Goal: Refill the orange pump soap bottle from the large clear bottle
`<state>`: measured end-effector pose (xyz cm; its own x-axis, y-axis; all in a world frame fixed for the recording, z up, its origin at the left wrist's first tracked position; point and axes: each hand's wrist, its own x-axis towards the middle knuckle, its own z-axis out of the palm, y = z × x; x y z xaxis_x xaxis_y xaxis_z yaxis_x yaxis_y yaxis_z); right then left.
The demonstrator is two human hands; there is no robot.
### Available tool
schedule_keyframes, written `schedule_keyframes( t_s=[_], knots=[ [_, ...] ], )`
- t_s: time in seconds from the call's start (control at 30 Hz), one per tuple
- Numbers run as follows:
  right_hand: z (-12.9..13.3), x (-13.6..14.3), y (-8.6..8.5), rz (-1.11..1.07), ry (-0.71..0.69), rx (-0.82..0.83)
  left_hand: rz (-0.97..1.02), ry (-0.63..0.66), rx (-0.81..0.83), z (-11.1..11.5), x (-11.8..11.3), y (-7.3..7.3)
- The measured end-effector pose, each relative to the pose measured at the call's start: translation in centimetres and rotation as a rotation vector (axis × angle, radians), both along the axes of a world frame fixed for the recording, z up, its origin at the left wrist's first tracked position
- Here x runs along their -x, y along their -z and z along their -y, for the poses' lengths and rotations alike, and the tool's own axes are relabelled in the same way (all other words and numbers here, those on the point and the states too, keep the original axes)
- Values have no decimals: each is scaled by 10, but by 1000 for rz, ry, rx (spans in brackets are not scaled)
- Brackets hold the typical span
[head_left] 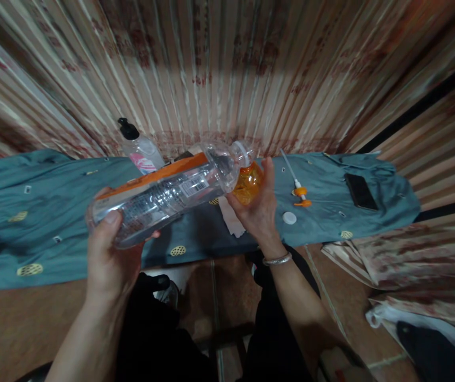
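Observation:
A large clear plastic bottle point(164, 199) with an orange-edged label is tilted, its neck toward the right. My left hand point(112, 249) is wrapped round its base end. My right hand point(257, 209), with a bracelet at the wrist, grips a small orange bottle point(248, 183) just below the large bottle's mouth. Whether the two openings touch is hard to tell. To the right, an orange-and-white pump head point(301, 195) with a long tube lies on the cloth, near a round white cap point(289, 218).
A clear pump bottle point(143, 151) with a black top stands at the back left. A dark phone point(360, 191) lies at the right on the green cloth point(64, 212). Pale paper point(232, 218) lies beneath my hands. Pleated curtains point(211, 69) hang behind.

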<state>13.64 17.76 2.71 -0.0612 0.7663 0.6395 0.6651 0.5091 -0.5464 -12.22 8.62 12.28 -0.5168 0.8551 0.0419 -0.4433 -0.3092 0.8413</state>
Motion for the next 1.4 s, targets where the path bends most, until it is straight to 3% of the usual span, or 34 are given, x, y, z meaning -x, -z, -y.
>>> schedule_keyframes(
  t_s=[0.13,0.43,0.7,0.9,1.13,1.4],
  knots=[
    [4,5,8,-169,74,35,-9,-2,18,0,1,2],
    [-1,4,14,-262,125,157,12,3,61,-4,1,3],
    [1,5,3,-260,134,202,21,0,90,-4,0,3],
    [1,3,5,-234,124,202,-9,38,66,-3,4,7],
    [0,1,8,-170,109,194,14,19,155,-3,1,5],
    [-2,-3,10,-144,91,184,9,91,151,-1,13,10]
  ],
)
